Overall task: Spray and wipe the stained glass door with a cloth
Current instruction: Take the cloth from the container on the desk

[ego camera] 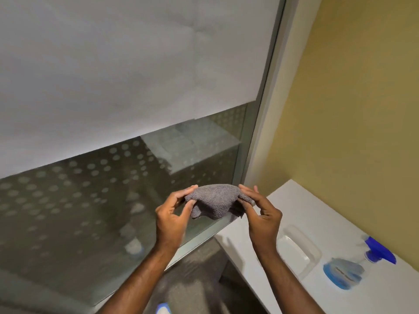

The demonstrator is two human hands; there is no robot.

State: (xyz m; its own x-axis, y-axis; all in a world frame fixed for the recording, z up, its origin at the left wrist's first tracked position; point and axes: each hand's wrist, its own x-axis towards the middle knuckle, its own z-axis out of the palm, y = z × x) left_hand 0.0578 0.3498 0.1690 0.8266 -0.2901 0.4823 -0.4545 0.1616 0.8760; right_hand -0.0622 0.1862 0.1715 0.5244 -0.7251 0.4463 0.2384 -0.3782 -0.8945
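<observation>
Small washroom corner: yellow wall to the right, white tabletop below it, glass door filling the left and centre.

Cloth: grey, bunched, held in the air just in front of the door's lower pane, not touching the glass. Left hand pinches its left edge between thumb and fingers; right hand pinches the right edge the same way. Cloth appears to be getting folded or gathered for wiping.

Door: upper part frosted white, lower band clear with a pattern of dots; stains cannot be made out at this sharpness.

Risks, judged:
- Loosely bunched cloth could slip from a two-point pinch once one hand lets go.
- Wiping a dry pane would smear; whether the glass is already sprayed cannot be told.

Surroundings: spray bottle, blue liquid and blue trigger head, stands on the tabletop well right of the hands. A clear dish sits between bottle and right wrist. Metal door frame separates glass and wall. Nothing blocks the pane.
</observation>
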